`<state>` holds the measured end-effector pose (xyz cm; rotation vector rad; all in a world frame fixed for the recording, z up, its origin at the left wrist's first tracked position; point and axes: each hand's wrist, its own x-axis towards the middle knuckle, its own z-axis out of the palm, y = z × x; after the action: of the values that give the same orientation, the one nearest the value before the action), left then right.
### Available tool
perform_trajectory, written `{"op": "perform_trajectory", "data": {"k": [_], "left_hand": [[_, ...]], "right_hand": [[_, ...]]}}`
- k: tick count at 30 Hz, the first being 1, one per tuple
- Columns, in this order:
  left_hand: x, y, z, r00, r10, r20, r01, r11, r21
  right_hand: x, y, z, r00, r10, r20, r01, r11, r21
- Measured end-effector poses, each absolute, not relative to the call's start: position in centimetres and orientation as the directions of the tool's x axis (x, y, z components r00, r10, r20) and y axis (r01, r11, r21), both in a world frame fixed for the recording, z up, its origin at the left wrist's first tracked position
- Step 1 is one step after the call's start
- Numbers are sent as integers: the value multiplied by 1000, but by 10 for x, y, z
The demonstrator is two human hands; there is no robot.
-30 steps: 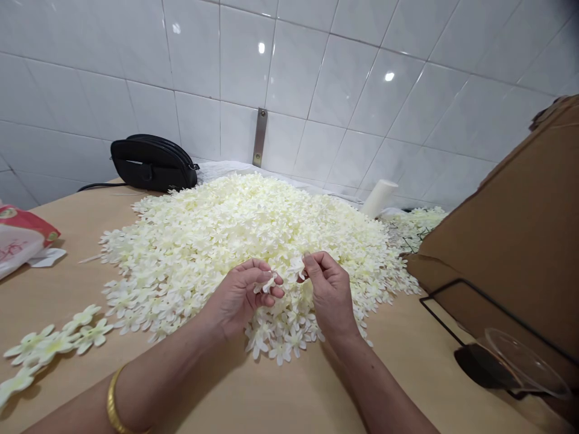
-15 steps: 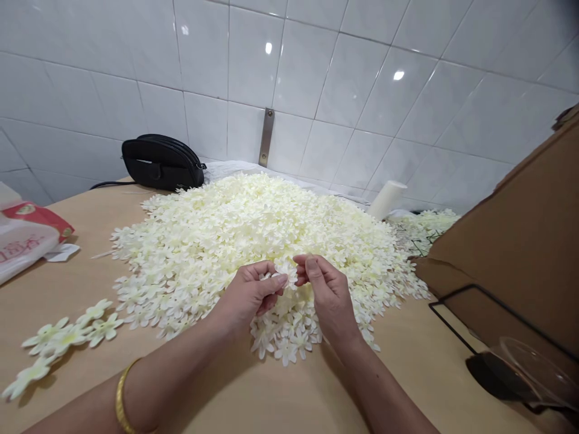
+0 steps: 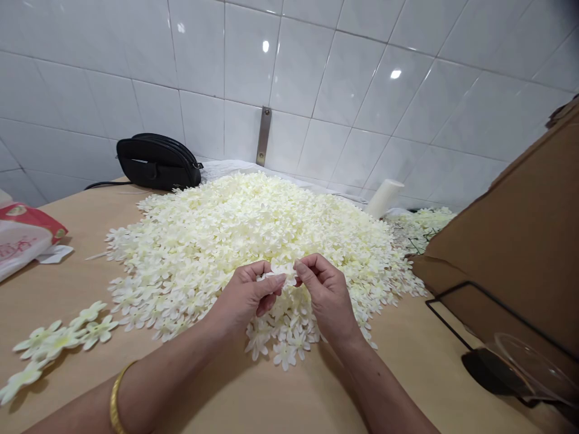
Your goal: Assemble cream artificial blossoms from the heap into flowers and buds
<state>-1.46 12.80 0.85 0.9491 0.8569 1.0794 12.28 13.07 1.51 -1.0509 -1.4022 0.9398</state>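
Note:
A white artificial flower point(image 3: 284, 270) is pinched between the thumb and fingers of my left hand point(image 3: 251, 293). At its right edge the thumb and forefinger of my right hand point(image 3: 326, 289) close on a petal. Both hands are just above the front of a large heap of loose cream-white artificial flowers point(image 3: 235, 223). Some of the held flower is hidden behind my left fingers, so I cannot tell whether it is one blossom or a few stacked.
Several separate flowers point(image 3: 58, 342) lie at the front left of the table point(image 3: 253, 398). A black bag point(image 3: 158, 161) and a red-and-white plastic packet point(image 3: 27, 235) stand left. On the right are a cardboard box point(image 3: 511, 235), dark glasses point(image 3: 493, 371) and a white roll point(image 3: 383, 199).
My right thumb and forefinger have come together on the flower's edge, where they were slightly apart from it. My left hand keeps its hold. The whole scene has shifted slightly left.

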Motion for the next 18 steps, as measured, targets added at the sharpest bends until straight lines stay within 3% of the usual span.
{"op": "perform_trajectory", "data": {"k": [6, 12, 18], "left_hand": [[-15, 129, 12, 189, 974, -128, -362, 190, 913], [-15, 128, 11, 210, 977, -40, -249, 92, 964], [-14, 127, 10, 181, 982, -52, -208, 90, 974]], "right_hand": [[127, 133, 15, 64, 953, 296, 96, 290, -952], [126, 131, 15, -76, 946, 314, 156, 322, -934], [131, 133, 16, 5, 937, 350, 147, 345, -927]]}}
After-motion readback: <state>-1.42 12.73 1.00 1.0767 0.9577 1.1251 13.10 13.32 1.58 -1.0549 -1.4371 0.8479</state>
